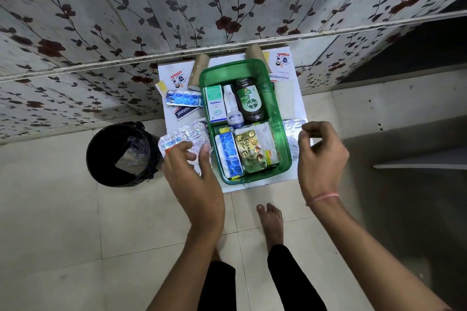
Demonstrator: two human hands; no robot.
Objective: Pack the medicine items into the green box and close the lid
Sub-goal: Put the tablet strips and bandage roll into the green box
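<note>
2 bare hands reach down over a partly packed green box point(283, 134) on a white board point(288, 98) on the floor.

Left hand point(192, 171) rests with fingers spread, loosely apart, on clear and silver blister strips point(184, 137) just left of the box; right hand point(321, 156) hovers at the box's right side, fingers curled but gripping nothing, above another silver strip point(293, 129). Inside the box lie an Optibex carton point(215, 105), a white tube point(231, 106), a dark Dettol bottle point(250, 101), and 2 blister packs, blue point(228, 154) and gold point(249, 149). A blue strip point(184, 100) and a plaster packet point(184, 111) wait outside. No lid is clearly visible. Best next: pinch the loose strips together at their edges, lay them flat on the packs so the lid can shut.
</note>
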